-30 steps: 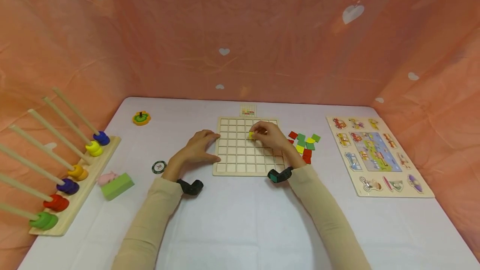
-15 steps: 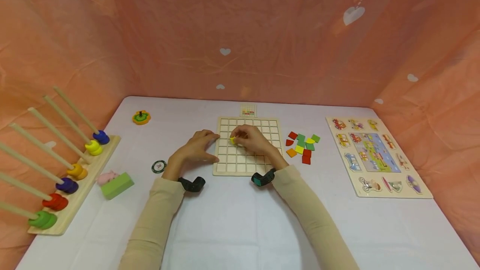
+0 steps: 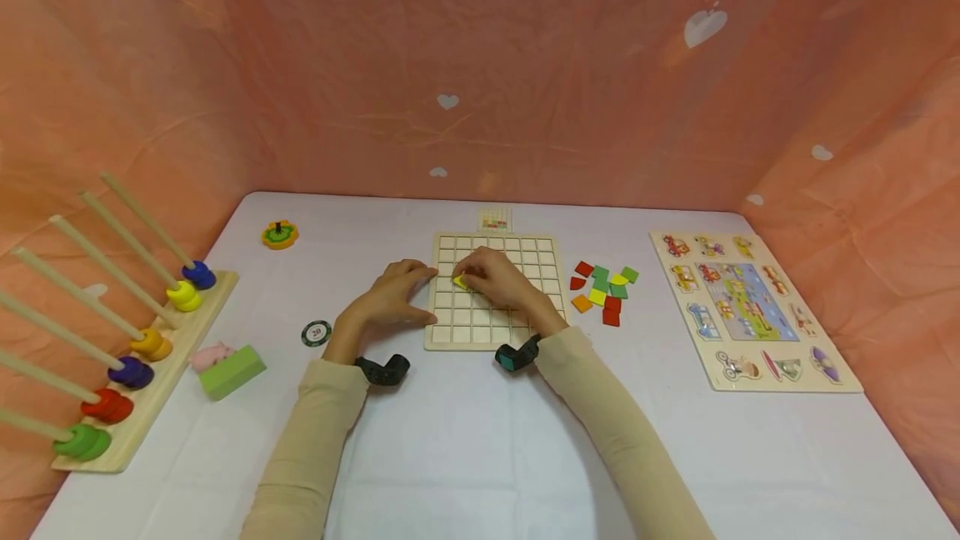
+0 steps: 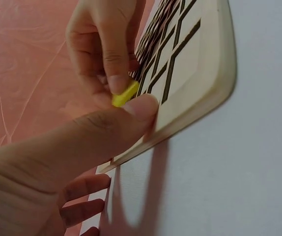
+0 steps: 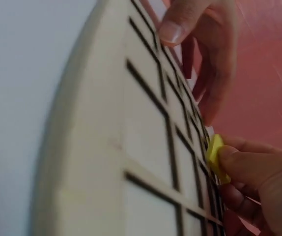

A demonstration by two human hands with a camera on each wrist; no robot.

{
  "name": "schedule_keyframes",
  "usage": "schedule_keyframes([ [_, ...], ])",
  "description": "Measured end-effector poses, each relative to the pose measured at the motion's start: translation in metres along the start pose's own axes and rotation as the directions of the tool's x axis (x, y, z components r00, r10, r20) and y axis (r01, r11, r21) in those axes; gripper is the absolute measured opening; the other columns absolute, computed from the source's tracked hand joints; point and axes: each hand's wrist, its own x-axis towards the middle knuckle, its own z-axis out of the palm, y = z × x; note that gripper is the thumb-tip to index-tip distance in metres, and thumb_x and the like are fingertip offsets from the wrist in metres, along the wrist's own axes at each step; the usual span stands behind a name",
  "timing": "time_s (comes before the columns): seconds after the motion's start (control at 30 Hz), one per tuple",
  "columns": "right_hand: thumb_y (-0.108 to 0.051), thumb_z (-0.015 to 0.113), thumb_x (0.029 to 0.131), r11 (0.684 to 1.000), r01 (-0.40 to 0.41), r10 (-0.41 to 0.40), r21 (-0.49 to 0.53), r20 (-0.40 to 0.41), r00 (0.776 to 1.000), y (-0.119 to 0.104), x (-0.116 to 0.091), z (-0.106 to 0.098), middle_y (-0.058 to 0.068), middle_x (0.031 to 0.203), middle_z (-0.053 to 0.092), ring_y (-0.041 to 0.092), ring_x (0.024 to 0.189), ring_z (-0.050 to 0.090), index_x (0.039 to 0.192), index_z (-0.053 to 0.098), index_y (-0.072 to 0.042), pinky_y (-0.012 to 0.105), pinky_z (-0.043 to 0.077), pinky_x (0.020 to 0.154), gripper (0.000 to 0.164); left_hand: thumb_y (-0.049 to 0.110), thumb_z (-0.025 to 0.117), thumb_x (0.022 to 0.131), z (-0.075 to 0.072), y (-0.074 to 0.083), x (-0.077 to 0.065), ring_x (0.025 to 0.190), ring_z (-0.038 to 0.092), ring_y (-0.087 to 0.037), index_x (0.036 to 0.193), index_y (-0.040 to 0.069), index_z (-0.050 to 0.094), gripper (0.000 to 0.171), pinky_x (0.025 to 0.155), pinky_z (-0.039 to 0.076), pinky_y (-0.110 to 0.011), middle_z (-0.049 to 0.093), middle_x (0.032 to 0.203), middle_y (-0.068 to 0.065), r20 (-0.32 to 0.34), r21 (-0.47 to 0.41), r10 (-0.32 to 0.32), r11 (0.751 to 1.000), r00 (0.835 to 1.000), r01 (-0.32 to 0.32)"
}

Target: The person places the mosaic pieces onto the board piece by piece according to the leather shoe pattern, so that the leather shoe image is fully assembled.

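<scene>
A square wooden board (image 3: 517,332) with a raised grid lies at the middle of the table. Between its thumb and fingers my right hand (image 3: 497,275) pinches a small yellow tile (image 3: 459,282), held tilted over the left columns of the grid. The right wrist view has this tile (image 5: 215,155) right at the grid lines. At the board's left side is my left hand (image 3: 393,292), thumb and fingers spread apart and fairly straight. Its thumb (image 4: 143,105) rests on the board's rim in the left wrist view, while the other fingertips come up to the edge.
Loose red, green, yellow and orange tiles (image 3: 611,292) lie right of the board. A small pattern card (image 3: 495,219) is behind it. A picture puzzle (image 3: 750,307) lies at right; a peg stacker (image 3: 150,382), green block (image 3: 234,373), pink pig (image 3: 212,356) and round chip (image 3: 317,332) at left.
My right hand has carried the yellow tile leftward across the board, from the middle columns to the left ones, uncovering an orange tile at right. My left hand has stayed at the board's edge.
</scene>
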Motion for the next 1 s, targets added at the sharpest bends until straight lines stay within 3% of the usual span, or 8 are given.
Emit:
schedule_keyframes([
  [0.13,-0.009,0.057,0.092,0.999,0.008,-0.007,-0.046,0.019,1.000,-0.001,0.001,0.002,0.002,0.096,0.060,0.013,0.087,0.052,0.098,0.072,-0.011,0.026,0.043,0.076,0.017,0.029,0.078,0.073,0.000,0.000,0.000,0.129,0.029,-0.038,0.138,0.001,0.042,0.079,0.106,0.024,-0.054,0.039,0.136,-0.020,0.001,0.008,0.004,1.000,1.000,-0.004],
  [0.33,-0.008,0.059,0.090,1.000,0.000,0.000,-0.029,0.003,1.000,-0.003,0.000,0.003,0.004,0.096,0.060,0.015,0.088,0.055,0.099,0.071,-0.009,0.027,0.046,0.077,0.014,0.029,0.077,0.075,0.001,-0.002,-0.001,0.128,0.029,-0.039,0.137,0.001,0.042,0.077,0.105,0.024,-0.055,0.038,0.137,-0.021,-0.005,0.008,0.012,1.000,1.000,-0.012],
  [0.63,-0.011,0.063,0.089,1.000,-0.005,0.005,-0.003,0.042,0.999,-0.001,-0.007,0.002,0.003,0.102,0.056,0.014,0.092,0.051,0.101,0.070,-0.009,0.027,0.045,0.079,0.015,0.027,0.077,0.075,0.004,-0.002,-0.002,0.129,0.028,-0.038,0.136,0.003,0.044,0.073,0.105,0.024,-0.055,0.037,0.137,-0.020,-0.012,-0.027,0.009,1.000,1.000,-0.009],
  [1.0,-0.013,0.061,0.090,0.999,0.005,-0.004,0.035,-0.048,0.999,0.007,-0.021,-0.022,0.009,0.103,0.057,0.018,0.087,0.055,0.115,0.063,-0.006,0.030,0.049,0.075,0.026,0.020,0.076,0.076,0.010,-0.007,-0.001,0.129,0.024,-0.037,0.133,0.002,0.048,0.066,0.107,0.021,-0.053,0.037,0.137,-0.020,-0.061,-0.145,0.004,0.989,0.998,-0.012],
])
